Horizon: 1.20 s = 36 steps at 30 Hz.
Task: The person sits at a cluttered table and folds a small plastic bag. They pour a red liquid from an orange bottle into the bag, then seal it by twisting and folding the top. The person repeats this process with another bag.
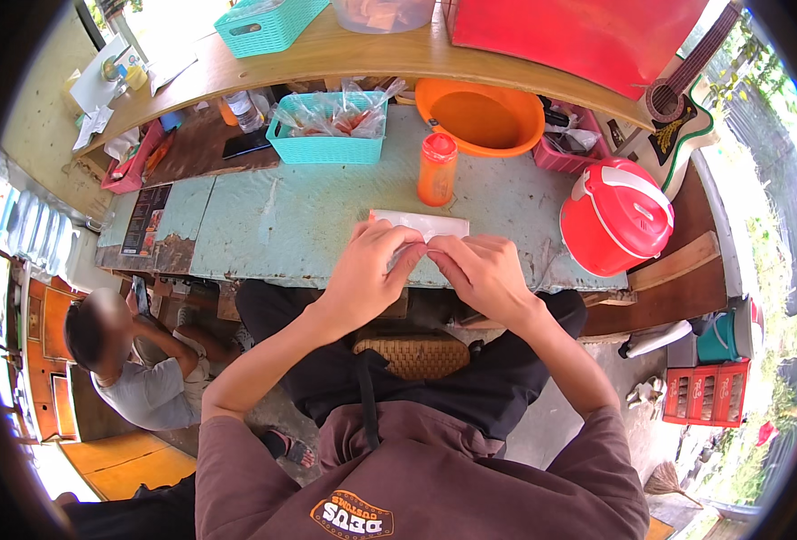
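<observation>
Above the near edge of the worn blue-green table, my left hand and my right hand meet, thumbs and forefingers pinching something small and clear, perhaps thin plastic. Its shape is mostly hidden by the fingers. Just beyond them lies a flat white packet or strip, partly covered by my hands. An orange squeeze bottle with a red top stands behind it. Further back are a turquoise basket of clear plastic bags with reddish contents and an orange basin.
A red and white rice cooker stands at the table's right end. A black phone lies back left. Above runs a wooden shelf. A seated person holds a phone at lower left. A guitar leans at the right.
</observation>
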### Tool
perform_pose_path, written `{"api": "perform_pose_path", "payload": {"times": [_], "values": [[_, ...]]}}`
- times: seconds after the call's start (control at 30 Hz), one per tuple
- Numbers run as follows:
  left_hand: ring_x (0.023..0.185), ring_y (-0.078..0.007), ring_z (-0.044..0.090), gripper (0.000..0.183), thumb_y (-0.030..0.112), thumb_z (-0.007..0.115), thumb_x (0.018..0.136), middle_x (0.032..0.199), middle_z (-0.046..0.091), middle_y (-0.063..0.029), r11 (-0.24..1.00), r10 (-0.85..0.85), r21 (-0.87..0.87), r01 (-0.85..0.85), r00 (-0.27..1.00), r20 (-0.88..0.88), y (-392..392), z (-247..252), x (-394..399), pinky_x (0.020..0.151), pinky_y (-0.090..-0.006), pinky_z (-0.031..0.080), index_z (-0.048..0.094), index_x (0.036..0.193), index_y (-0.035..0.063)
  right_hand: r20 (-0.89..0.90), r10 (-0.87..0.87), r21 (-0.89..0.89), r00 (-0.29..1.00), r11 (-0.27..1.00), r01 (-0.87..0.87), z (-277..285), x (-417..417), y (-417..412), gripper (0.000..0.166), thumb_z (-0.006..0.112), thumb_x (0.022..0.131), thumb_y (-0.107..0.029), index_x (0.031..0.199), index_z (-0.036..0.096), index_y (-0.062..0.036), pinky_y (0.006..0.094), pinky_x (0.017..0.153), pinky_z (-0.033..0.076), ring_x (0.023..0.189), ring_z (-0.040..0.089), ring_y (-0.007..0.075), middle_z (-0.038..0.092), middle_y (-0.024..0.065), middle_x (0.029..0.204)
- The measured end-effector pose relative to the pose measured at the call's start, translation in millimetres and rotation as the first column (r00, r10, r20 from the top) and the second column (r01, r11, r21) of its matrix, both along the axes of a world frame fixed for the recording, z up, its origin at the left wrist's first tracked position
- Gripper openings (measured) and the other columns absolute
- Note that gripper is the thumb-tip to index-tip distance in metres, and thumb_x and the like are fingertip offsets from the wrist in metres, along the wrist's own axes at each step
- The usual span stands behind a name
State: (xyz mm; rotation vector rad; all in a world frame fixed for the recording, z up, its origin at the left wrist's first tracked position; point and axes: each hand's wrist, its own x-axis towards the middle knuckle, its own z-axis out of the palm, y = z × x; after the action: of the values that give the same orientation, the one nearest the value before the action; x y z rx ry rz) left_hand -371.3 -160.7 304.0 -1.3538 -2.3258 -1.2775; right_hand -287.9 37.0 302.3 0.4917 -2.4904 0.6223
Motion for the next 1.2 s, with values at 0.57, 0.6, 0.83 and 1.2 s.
{"api": "perform_pose_path", "payload": {"times": [0.57,0.6,0.83,1.2], "values": [[0.08,-0.0084,0.055,0.017,0.02,0.059,0.106,0.083,0.06,0.0019,0.831,-0.552,0.536,-0.152,-0.106,0.827,-15,3,1,0.076,-0.0246,0.046,0.065,0.102,0.005,-0.202,-0.111,0.191,0.973,0.97,0.15,-4,-3,-8,0.025,0.071,0.082,-0.01,0.107,0.075,-0.0165,0.0574,0.112,0.031,0.118,0.065,0.0184,0.07,-0.0052,0.103],[0.081,-0.0086,0.056,0.018,0.021,0.059,0.106,0.084,0.06,0.0015,0.81,-0.58,0.558,-0.18,-0.105,0.808,-13,2,6,0.077,-0.0249,0.046,0.065,0.102,0.0047,-0.162,-0.116,0.142,0.98,0.98,0.14,-6,-4,-9,0.025,0.071,0.085,-0.01,0.108,0.075,-0.0167,0.0592,0.115,0.027,0.121,0.065,0.0186,0.07,-0.0056,0.105],[0.087,-0.009,0.058,0.021,0.027,0.059,0.107,0.088,0.065,0.0,0.731,-0.631,0.638,-0.24,0.117,0.767,6,-30,54,0.083,-0.0283,0.045,0.064,0.099,0.0081,0.088,0.012,-0.421,0.996,0.907,0.026,-5,6,-30,0.014,0.064,0.097,-0.013,0.101,0.077,-0.0077,0.0612,0.122,0.004,0.123,0.064,0.0237,0.073,0.002,0.107],[0.125,-0.0181,0.052,0.046,0.001,0.064,0.096,0.133,0.056,-0.0091,0.641,-0.409,0.71,-0.291,0.654,0.637,30,-82,69,0.106,-0.0373,0.042,0.049,0.139,0.0028,0.108,0.06,-0.771,0.992,0.635,0.046,-5,2,-43,0.021,0.061,0.101,-0.014,0.102,0.078,-0.0007,0.0536,0.124,0.004,0.123,0.065,0.0245,0.074,0.0061,0.105]]}}
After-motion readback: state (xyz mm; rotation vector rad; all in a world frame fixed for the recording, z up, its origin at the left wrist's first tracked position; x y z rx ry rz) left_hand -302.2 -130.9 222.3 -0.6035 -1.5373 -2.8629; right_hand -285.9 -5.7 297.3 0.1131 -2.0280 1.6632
